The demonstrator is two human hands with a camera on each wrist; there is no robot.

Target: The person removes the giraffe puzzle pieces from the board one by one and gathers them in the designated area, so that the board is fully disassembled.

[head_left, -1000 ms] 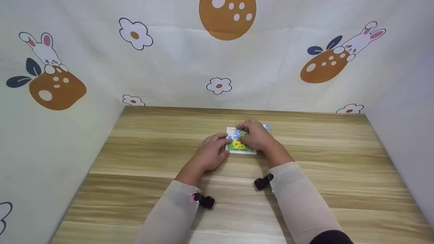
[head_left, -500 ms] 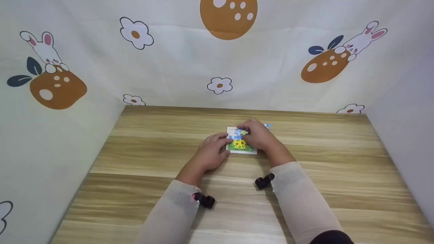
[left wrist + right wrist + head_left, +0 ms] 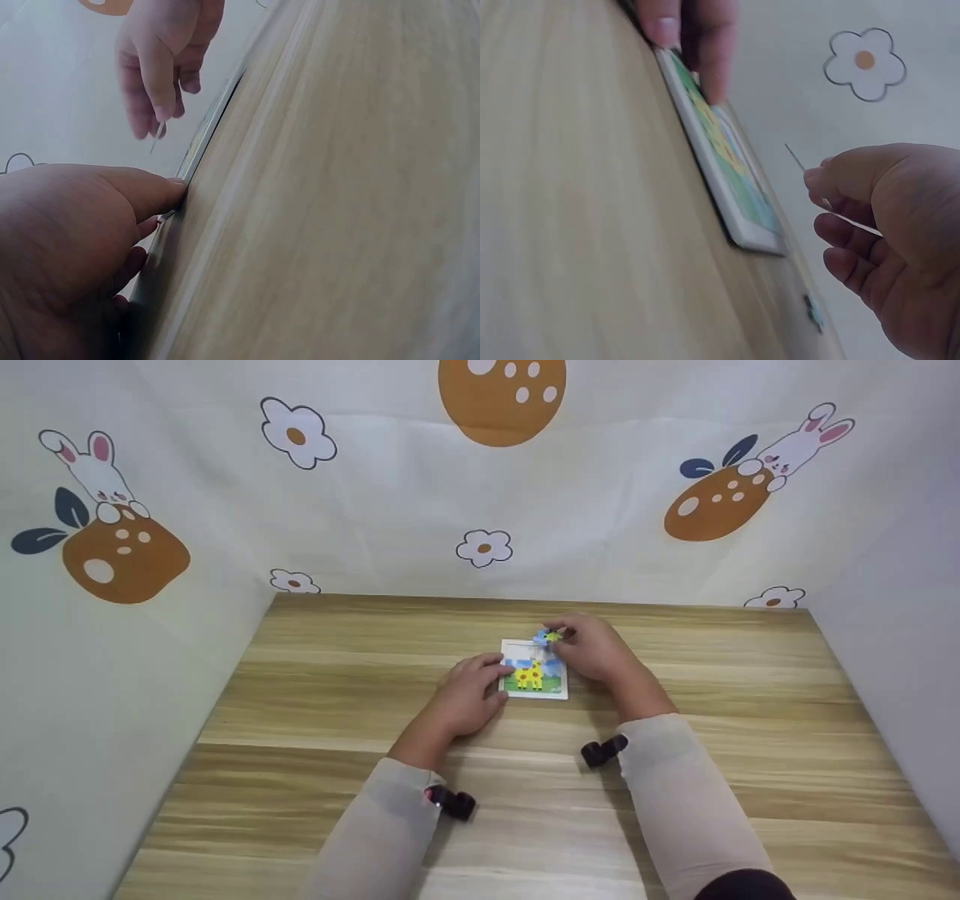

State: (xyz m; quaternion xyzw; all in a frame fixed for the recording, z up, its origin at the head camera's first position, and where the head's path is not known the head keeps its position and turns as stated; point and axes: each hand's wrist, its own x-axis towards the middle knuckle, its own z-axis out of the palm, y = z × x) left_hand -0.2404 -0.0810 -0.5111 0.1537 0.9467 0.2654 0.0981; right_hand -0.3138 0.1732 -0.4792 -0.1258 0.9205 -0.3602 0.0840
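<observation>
A small puzzle board (image 3: 534,697) with a white frame and a giraffe picture lies on the table. My left hand (image 3: 471,696) grips its left side, thumb at the near corner and a fingertip over the picture. Over the far right corner, my right hand (image 3: 596,649) pinches a blue, yellow and green puzzle piece (image 3: 546,637) between thumb and fingers. Seen edge-on in the right wrist view, that puzzle piece (image 3: 794,156) is raised off the board. Another thin pale edge (image 3: 859,223) shows between the lower fingers of that hand. The board's upper picture area is bare white.
One loose puzzle piece (image 3: 814,312) lies on the wooden table (image 3: 315,682) right of the board, hidden behind my right hand in the head view. A patterned cloth wall (image 3: 390,510) stands behind the table, with side walls left and right.
My right hand has lifted the puzzle piece off the board and moved it back and right, uncovering the board's right side. My left hand stays at the board's left side.
</observation>
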